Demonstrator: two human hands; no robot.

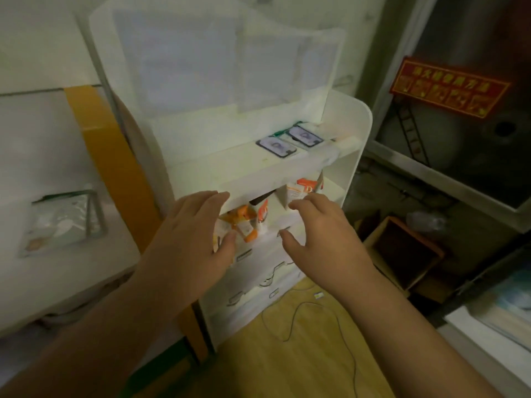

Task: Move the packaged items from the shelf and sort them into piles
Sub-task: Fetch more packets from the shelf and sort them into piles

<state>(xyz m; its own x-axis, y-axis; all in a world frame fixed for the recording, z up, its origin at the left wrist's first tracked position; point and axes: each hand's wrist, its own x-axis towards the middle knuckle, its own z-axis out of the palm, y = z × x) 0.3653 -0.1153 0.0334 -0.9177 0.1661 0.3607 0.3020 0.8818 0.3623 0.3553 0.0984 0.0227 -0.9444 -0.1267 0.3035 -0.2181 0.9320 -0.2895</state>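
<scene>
A white shelf unit [349, 133] stands in front of me. On its upper shelf lie two phone-picture packages [275, 147] side by side. The shelf below holds orange-and-white packets [244, 222] on the left and an orange-and-white box [303, 188] on the right. My left hand [198, 234] hovers open in front of the left packets, fingers spread. My right hand [324, 234] is open too, its fingertips just below the orange-and-white box. Neither hand holds anything.
A white table [57, 173] at the left carries a clear-fronted package [63, 222]. A yellow-orange board [115, 168] leans beside the shelf. Lower shelves hold white packs. A brown open box [402, 251] and a cable [316, 320] lie on the wooden floor.
</scene>
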